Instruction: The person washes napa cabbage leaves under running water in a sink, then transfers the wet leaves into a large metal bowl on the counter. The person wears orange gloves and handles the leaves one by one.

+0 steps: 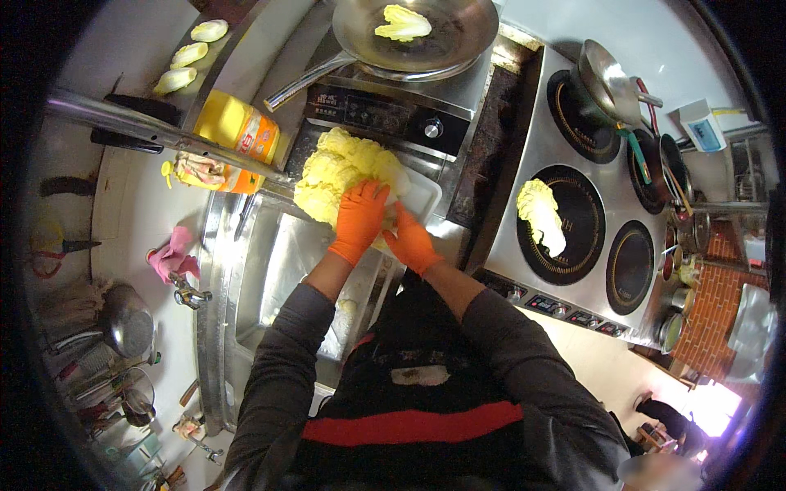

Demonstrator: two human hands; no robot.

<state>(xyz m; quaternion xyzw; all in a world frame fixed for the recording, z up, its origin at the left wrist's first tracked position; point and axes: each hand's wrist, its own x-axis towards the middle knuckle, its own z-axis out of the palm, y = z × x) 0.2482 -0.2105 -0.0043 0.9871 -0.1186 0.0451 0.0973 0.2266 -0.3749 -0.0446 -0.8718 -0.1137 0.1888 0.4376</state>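
Note:
Orange gloves cover both hands. My left hand (359,220) rests on the near right part of a heap of yellow napa cabbage leaves (338,169), its fingers bent over them. Close beside it, my right hand (412,240) reaches to the same edge of the heap, fingers curled; whether either hand grips a leaf is hidden. Under the heap a white plastic tray (430,195) shows at the right. Beyond it, a cabbage leaf (403,23) lies in a large steel wok (359,43) on an induction cooker (393,113). Another leaf (543,218) lies on a black hob plate to the right.
A steel sink (288,264) is at the near left, with a tap (189,293) and a pink cloth (175,253). A yellow oil jug (236,138) stands behind a metal pole (166,132). Several cabbage pieces (189,55) lie at the upper left. Pans (605,83) stand on the right cooktop (522,245).

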